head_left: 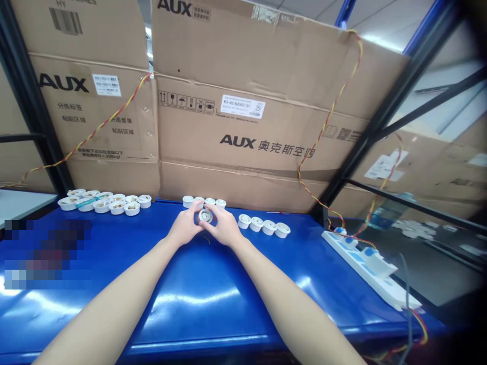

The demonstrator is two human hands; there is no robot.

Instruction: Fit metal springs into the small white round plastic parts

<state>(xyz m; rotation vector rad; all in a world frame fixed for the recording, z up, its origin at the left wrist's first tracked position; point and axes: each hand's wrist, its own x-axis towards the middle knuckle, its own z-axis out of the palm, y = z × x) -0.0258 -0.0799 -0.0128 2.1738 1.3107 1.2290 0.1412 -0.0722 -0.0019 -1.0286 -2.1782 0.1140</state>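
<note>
Both hands meet far out over the blue worktop (213, 304), arms stretched nearly full, and between them sits one small white cup (205, 216), round, its open mouth tilted back toward the camera so the inside shows. The left hand (185, 224) closes on it from the left, fingers curled over the top edge; the right hand (223, 226) closes from the right, thumb and fingers pinched at the rim. Neither is nearer: the cup lies dead centre, shared, held just above the surface or barely touching it, which cannot be told from here. Being round, it has no long axis across the worktop; what counts is the mouth's tilt toward the person

Straight behind the hands, touching distance away, stands a short row of like cups (204, 202) against the cardboard boxes (262, 132). Another row of four cups (264, 226) lies just right of the right hand, and a bigger cluster (106, 202) well off to the left. A white power strip (371, 266) lies at the right edge, apart from it all
</note>
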